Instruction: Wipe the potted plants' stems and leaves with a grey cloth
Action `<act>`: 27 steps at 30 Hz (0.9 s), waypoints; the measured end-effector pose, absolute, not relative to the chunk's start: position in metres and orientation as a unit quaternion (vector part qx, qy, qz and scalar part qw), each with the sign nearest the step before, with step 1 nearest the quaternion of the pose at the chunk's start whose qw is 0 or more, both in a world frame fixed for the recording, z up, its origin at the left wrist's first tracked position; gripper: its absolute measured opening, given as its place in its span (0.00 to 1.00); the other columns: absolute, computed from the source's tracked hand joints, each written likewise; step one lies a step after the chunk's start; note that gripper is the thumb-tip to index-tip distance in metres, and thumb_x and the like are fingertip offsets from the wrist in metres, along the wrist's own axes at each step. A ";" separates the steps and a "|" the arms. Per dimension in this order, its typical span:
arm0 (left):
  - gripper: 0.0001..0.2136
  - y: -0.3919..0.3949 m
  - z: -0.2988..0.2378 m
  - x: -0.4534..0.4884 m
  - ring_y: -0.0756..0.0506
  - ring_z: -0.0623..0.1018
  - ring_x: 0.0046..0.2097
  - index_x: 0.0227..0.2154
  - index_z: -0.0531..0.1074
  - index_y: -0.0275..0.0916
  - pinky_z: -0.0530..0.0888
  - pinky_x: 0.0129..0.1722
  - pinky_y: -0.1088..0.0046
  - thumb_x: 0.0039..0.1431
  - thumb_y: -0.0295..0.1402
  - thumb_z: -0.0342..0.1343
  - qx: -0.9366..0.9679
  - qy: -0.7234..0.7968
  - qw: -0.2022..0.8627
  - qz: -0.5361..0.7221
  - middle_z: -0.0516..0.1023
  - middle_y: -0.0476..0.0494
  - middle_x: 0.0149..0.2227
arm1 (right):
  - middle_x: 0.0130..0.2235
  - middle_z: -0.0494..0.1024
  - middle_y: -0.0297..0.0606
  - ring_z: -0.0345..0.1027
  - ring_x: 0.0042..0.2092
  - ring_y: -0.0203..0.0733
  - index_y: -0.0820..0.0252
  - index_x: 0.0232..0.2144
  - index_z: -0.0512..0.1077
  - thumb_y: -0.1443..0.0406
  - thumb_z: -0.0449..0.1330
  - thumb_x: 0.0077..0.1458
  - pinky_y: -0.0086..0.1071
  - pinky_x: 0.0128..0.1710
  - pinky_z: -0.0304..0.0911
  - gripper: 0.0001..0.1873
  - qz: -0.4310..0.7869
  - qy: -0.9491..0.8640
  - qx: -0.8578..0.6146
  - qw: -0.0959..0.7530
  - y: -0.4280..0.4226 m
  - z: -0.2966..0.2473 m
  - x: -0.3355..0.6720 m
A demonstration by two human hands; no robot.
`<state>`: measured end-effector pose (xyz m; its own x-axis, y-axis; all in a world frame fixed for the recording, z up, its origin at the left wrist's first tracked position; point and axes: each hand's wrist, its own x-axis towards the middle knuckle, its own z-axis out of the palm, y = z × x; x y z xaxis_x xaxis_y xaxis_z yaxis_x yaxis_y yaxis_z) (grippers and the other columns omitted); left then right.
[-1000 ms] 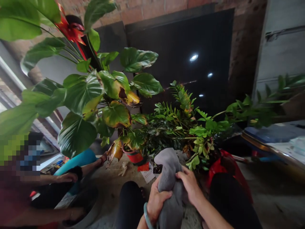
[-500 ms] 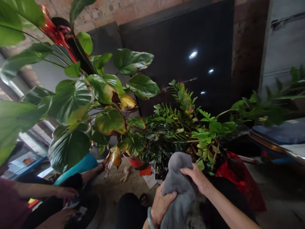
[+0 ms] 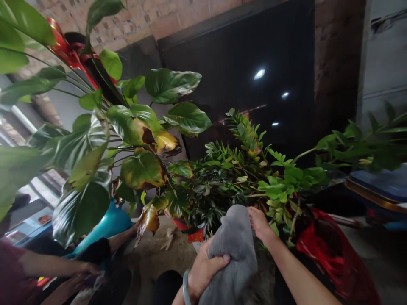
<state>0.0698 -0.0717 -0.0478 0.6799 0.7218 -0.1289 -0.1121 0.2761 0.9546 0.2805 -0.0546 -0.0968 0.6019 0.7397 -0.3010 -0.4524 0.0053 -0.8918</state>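
Note:
A soft grey fuzzy cloth piece point(image 3: 237, 250) with a rounded top is held upright low in the middle of the head view. My left hand point(image 3: 205, 267), a pale bangle on its wrist, grips the left side with the thumb across the front. At the upper right edge of the cloth, my right hand point(image 3: 260, 224) has its fingers curled against it, the tips partly hidden behind the fabric. The lower end of the cloth runs out of the picture.
Large potted plants point(image 3: 143, 167) fill the left and middle. A red plastic bag point(image 3: 330, 254) lies to the right. Lower left, another person's hands point(image 3: 87, 277) hold something blurred, near a teal object point(image 3: 110, 222). A dark panel point(image 3: 238, 76) stands behind.
My right hand's thumb has left the front of the cloth, and the fingers now sit at its edge. My left hand and the cloth moved slightly left. The view shifted a little.

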 end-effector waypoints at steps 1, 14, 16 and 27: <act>0.23 -0.067 -0.033 0.073 0.42 0.77 0.34 0.36 0.81 0.38 0.71 0.39 0.67 0.35 0.43 0.72 0.547 0.281 0.738 0.276 0.81 0.43 0.32 | 0.12 0.64 0.25 0.56 0.16 0.31 0.57 0.15 0.65 0.54 0.69 0.28 0.24 0.14 0.48 0.19 0.431 -0.133 -0.557 0.698 -0.054 -0.098 0.280; 0.17 -0.013 -0.021 0.127 0.43 0.76 0.30 0.28 0.80 0.35 0.71 0.38 0.65 0.30 0.33 0.73 0.540 0.337 0.715 0.290 0.80 0.44 0.27 | 0.16 0.70 0.30 0.59 0.16 0.33 0.56 0.15 0.64 0.61 0.66 0.35 0.26 0.14 0.53 0.13 0.481 -0.138 -0.528 0.687 -0.067 -0.104 0.293; 0.15 -0.029 -0.040 0.108 0.41 0.78 0.32 0.30 0.81 0.37 0.71 0.40 0.64 0.34 0.33 0.72 0.525 0.339 0.752 0.210 0.81 0.43 0.29 | 0.13 0.65 0.28 0.55 0.14 0.32 0.56 0.13 0.62 0.62 0.67 0.33 0.26 0.13 0.49 0.15 0.490 -0.139 -0.533 0.676 -0.071 -0.106 0.295; 0.21 0.010 0.017 0.129 0.42 0.77 0.33 0.33 0.79 0.34 0.72 0.41 0.64 0.30 0.34 0.73 0.535 0.324 0.685 0.372 0.81 0.43 0.30 | 0.17 0.70 0.29 0.57 0.17 0.31 0.57 0.17 0.65 0.62 0.69 0.28 0.27 0.17 0.56 0.16 0.492 -0.165 -0.482 0.706 -0.073 -0.103 0.294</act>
<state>0.1289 0.0104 0.0171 0.5125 0.8575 -0.0456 -0.1631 0.1494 0.9752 0.2940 -0.0730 -0.1028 0.4611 0.8539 -0.2412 -0.5351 0.0507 -0.8433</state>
